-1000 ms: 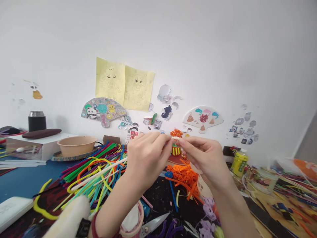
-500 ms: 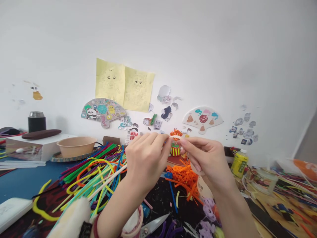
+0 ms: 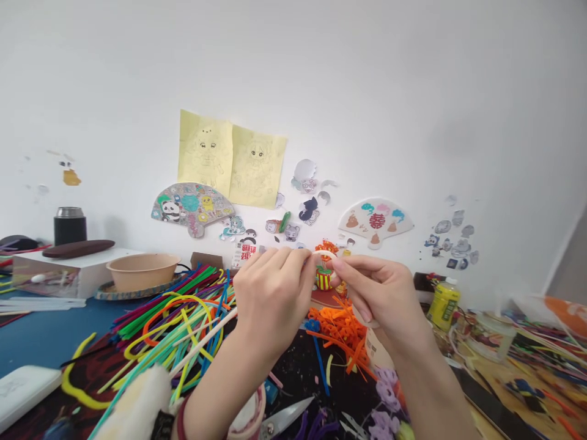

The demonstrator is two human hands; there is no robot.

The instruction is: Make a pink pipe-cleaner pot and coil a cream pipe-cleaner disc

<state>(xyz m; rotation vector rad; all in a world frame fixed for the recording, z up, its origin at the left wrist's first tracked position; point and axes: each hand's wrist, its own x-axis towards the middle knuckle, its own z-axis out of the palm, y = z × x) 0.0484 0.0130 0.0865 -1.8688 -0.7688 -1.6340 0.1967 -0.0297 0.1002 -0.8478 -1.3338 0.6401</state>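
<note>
A thin cream-white strip, like a pipe cleaner, arches as a small curve (image 3: pixel 326 252) between my fingertips. My left hand (image 3: pixel 274 293) is closed around it, back of the hand towards me, and a long pale length (image 3: pixel 204 342) comes out behind the wrist to the lower left. My right hand (image 3: pixel 383 293) pinches the other side of the curve between thumb and forefinger. Part of the strip shows below the right fingers. Just behind the fingertips stands a small red-and-yellow striped pot (image 3: pixel 324 279) with orange flowers.
Colourful pipe cleaners (image 3: pixel 183 330) spread at the left, near a tan bowl (image 3: pixel 143 271). Orange pieces (image 3: pixel 346 333) lie below my hands, scissors (image 3: pixel 287 418) at the front. A yellow bottle (image 3: pixel 443 304) stands right. Paper fans (image 3: pixel 376 221) hang on the wall.
Both hands keep their hold on the strip and have barely moved. The small curve between the fingertips looks almost the same, and the view has shifted very slightly.
</note>
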